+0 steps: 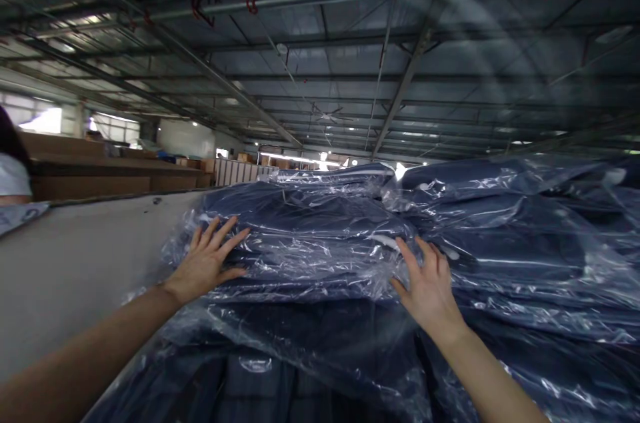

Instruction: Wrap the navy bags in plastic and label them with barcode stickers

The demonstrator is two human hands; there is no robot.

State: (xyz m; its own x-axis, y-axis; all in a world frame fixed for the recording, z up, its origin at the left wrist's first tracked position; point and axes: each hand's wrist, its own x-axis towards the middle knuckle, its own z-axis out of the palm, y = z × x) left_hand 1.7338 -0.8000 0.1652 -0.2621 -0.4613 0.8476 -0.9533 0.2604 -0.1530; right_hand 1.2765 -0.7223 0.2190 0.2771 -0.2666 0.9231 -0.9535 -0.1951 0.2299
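A heap of navy garments [310,236] in clear plastic bags fills the middle and right of the view. My left hand [205,263] lies on the near left side of the heap, fingers spread on the plastic. My right hand [427,286] rests on the same heap further right, its fingers apart and pressing on creased plastic. Neither hand has closed on anything. Below my forearms, more bagged navy cloth [260,376] lies close to me.
A grey-white board [70,283] runs along the heap's left side. Beyond it, a person in a pale sleeve [13,173] stands at far left, near long cardboard boxes [110,173]. A steel-framed roof with pipes spans overhead.
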